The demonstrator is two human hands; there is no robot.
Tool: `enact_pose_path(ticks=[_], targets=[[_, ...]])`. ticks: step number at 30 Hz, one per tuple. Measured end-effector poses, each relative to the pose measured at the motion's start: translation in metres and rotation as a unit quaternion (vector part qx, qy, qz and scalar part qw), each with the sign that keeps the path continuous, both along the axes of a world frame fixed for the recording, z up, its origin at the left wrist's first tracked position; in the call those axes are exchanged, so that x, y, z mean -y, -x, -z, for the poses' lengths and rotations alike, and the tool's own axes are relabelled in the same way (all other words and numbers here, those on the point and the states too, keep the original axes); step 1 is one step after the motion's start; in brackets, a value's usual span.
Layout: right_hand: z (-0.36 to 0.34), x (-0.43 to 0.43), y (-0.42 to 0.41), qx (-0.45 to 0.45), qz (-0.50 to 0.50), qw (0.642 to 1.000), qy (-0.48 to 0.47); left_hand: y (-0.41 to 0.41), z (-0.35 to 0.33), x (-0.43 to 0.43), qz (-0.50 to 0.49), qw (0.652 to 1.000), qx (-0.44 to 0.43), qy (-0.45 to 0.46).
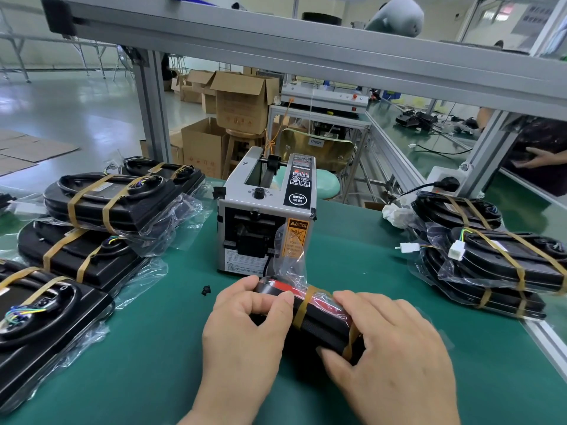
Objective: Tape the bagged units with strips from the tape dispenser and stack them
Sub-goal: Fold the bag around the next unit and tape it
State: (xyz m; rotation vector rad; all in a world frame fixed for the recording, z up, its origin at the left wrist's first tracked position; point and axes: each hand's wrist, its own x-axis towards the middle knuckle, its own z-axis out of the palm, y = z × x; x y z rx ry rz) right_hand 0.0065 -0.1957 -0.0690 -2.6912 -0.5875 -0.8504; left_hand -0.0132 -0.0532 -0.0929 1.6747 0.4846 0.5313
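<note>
A black bagged unit (319, 323) with a red stripe stands on its edge on the green mat, just in front of the tape dispenser (267, 210). Two tan tape strips wrap around it. My left hand (245, 329) grips its far left end, thumb on top. My right hand (389, 342) holds its near right end, with the thumb by the second strip. The loose end of the clear bag sticks up against the dispenser's front. Stacks of taped bagged units lie at the left (113, 200) and at the right (503, 259).
A small black scrap (206, 290) lies on the green mat (153, 348) left of my hands. An aluminium frame post (153, 108) rises behind the left stack. A power socket with a plug (445, 180) sits at the back right. Another person's hand (535, 157) shows at the far right.
</note>
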Motion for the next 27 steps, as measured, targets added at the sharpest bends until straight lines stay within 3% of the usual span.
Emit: enact_pose_path(ticks=[8, 14, 20, 27], targets=[[0.001, 0.002, -0.001, 0.005, -0.003, 1.0, -0.01, -0.007, 0.003, -0.01, -0.02, 0.974, 0.033, 0.224], [0.001, 0.004, -0.003, 0.01, -0.007, 1.0, -0.016, -0.007, -0.002, -0.009, 0.097, 0.991, 0.009, 0.092], [0.003, 0.008, -0.007, 0.028, -0.026, 0.999, -0.021, -0.019, -0.008, -0.032, 0.193, 0.975, -0.01, 0.108], [0.002, 0.015, -0.012, 0.035, -0.058, 0.997, -0.026, -0.019, -0.009, -0.049, 0.255, 0.965, -0.021, 0.047]])
